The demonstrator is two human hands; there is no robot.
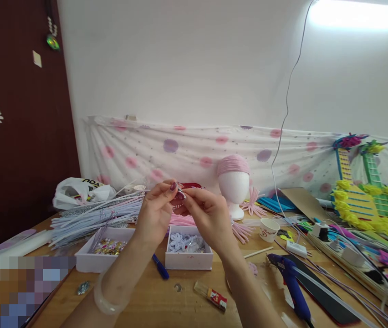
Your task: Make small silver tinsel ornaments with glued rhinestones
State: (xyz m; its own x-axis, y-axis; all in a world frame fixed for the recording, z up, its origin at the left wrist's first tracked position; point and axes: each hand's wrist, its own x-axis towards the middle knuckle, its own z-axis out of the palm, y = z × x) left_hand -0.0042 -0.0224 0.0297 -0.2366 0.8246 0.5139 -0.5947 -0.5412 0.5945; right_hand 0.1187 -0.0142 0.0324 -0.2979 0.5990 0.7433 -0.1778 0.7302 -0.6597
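Above the middle of the table, my left hand [155, 212] and my right hand [211, 216] meet at the fingertips. Both pinch at one small item [180, 190] with a whitish, silvery look; the fingers cover most of it, and its kind cannot be made out. Below the hands stands a white box [189, 262] with light bluish-white fuzzy loops [180, 241] and a clear plastic bag. Another white box [94, 264], holding gold and coloured beads [107, 246], is partly hidden by my left forearm. A blue pen [160, 266] lies between the boxes.
Bundled pale pipe cleaners [94, 218] lie at left. A foam head [234, 187] with a pink wrap stands behind, near a paper cup [269, 229]. At right are a blue glue gun [291, 287], cords and a power strip [347, 275]. A toothpick container [211, 295] lies in front.
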